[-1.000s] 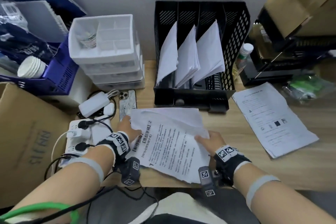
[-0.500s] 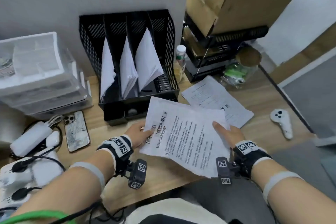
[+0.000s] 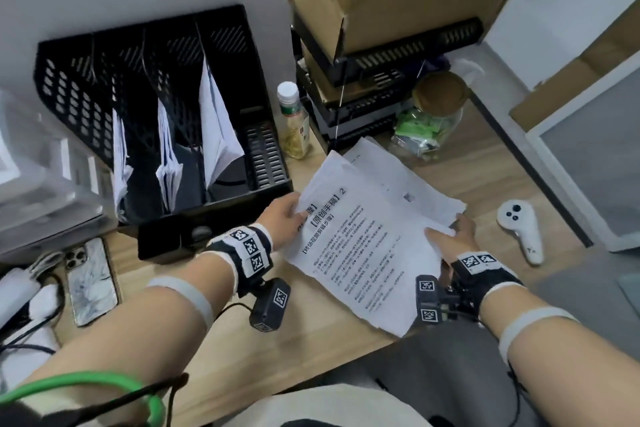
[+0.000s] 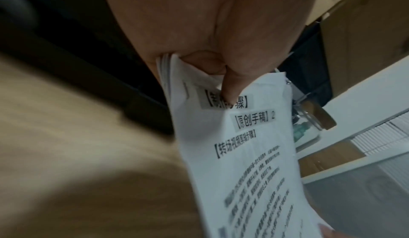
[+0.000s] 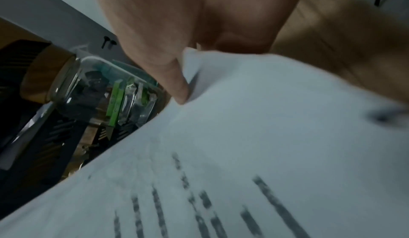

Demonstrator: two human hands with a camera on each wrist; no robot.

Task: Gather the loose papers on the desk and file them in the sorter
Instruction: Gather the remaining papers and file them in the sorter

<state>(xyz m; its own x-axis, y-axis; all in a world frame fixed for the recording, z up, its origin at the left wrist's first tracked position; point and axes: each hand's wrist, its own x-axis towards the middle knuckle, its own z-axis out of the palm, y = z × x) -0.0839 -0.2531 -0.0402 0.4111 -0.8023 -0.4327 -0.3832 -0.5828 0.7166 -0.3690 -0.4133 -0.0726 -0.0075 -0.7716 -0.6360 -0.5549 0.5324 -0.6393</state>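
Observation:
A stack of printed papers [image 3: 360, 246] hangs just above the desk, held at both ends. My left hand [image 3: 282, 215] pinches its top left corner, thumb on the printed face [image 4: 230, 91]. My right hand [image 3: 452, 241] grips the right edge, thumb [image 5: 177, 84] on top of the sheets [image 5: 254, 137]. Partly under the stack, another printed sheet [image 3: 394, 177] lies flat on the desk. The black mesh sorter [image 3: 138, 121] stands at the back left of the desk. Three of its slots hold white papers [image 3: 216, 128], and its rightmost slot holds none.
A small bottle [image 3: 292, 121] stands right of the sorter. A glass jar [image 3: 429, 118] with green packets and stacked black trays with cardboard boxes [image 3: 381, 3] fill the back right. A white controller [image 3: 519, 229] lies at right; a phone [image 3: 90, 281] and cables at left.
Both hands have carried the stack to the right, and it now overlaps the sheet lying on the desk. The head view has swung right; the sorter now sits at the left.

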